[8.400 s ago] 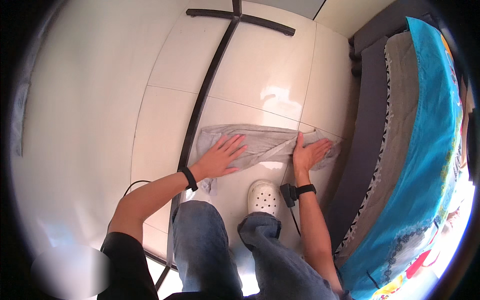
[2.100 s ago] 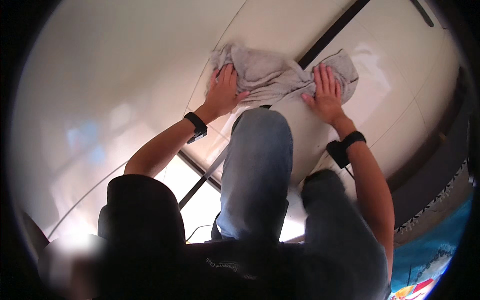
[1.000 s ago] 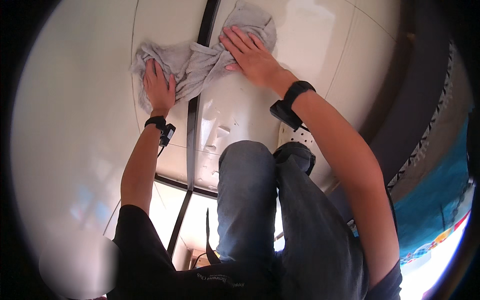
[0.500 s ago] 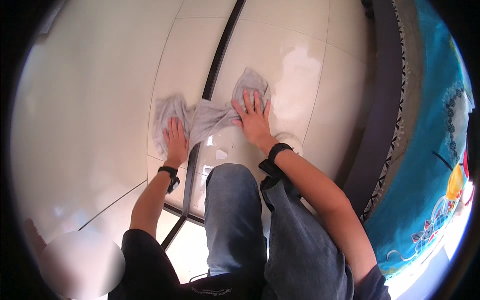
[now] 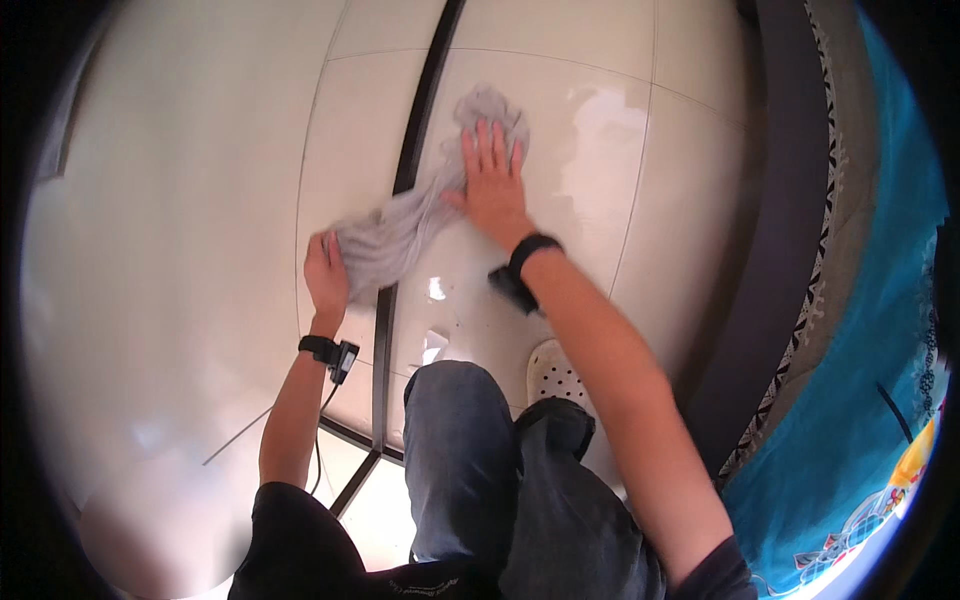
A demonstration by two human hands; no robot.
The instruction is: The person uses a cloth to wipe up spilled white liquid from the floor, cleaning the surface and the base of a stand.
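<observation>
A grey cloth (image 5: 400, 232) lies stretched and wrinkled at a slant across the glossy tiled floor and over a dark strip (image 5: 410, 150). My right hand (image 5: 492, 190) rests flat on its far end, fingers extended and a little apart. At the near left end, my left hand (image 5: 326, 278) has its fingers curled round the cloth's edge. Both wrists wear black bands, and a small device sits on each.
Pale tiles (image 5: 560, 110) reflect bright light. A white clog with holes (image 5: 556, 372) is beside my bent knee (image 5: 455, 430). On the right stand a dark bed-like frame (image 5: 745, 250) and a blue patterned fabric (image 5: 850, 430). A small white scrap (image 5: 435, 345) lies before my knee.
My right hand has slid farther away with its end of the cloth. The left hand has shifted slightly nearer and left, its fingers now curled, and the cloth is drawn out longer between them.
</observation>
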